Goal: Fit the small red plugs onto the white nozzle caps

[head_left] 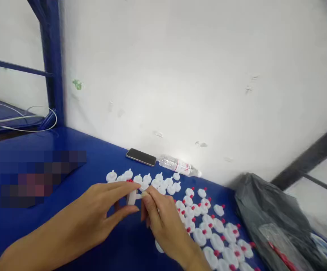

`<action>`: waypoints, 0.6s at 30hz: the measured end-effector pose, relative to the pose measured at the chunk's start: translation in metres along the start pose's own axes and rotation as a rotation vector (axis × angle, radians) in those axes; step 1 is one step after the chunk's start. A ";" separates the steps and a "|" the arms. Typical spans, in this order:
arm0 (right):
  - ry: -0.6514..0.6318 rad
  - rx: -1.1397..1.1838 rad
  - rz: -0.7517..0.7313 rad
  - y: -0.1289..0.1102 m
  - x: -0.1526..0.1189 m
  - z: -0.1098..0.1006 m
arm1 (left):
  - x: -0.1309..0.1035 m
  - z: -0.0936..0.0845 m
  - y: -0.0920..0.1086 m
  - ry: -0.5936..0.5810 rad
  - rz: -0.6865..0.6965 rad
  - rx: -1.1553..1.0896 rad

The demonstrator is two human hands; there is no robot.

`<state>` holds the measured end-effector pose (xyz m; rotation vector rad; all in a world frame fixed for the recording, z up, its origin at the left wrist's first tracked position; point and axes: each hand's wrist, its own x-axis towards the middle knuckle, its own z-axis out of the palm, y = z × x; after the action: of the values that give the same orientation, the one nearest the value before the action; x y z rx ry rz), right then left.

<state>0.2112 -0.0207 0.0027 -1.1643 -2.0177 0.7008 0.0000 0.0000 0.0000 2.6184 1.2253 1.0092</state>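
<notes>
Between the thumb and fingers of my left hand is a white round plastic piece, held on edge above the blue table. A bit of red shows at its top. My right hand is closed in a pinch on the short white stem that sticks out of this piece's right side. Whether anything else is between those fingertips is hidden. Behind my hands lie several similar white pieces with plain white stems. To the right of my right hand several more white pieces lie spread out, with red tips on them.
A phone and a clear plastic bottle lie along the white wall. A dark grey plastic bag sits at the right of the blue table. White cables run by the blue post at left. A pixelated patch covers part of the left side.
</notes>
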 end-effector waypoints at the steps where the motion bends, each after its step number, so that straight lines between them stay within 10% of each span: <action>1: 0.015 -0.015 -0.004 0.001 -0.002 0.001 | -0.002 0.002 0.000 0.040 -0.002 -0.007; 18: 0.064 -0.156 -0.112 -0.011 -0.009 -0.004 | -0.005 0.006 0.004 0.112 -0.065 -0.115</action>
<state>0.2120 -0.0337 0.0106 -1.1358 -2.0953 0.4524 0.0038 -0.0051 -0.0061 2.4493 1.2265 1.1913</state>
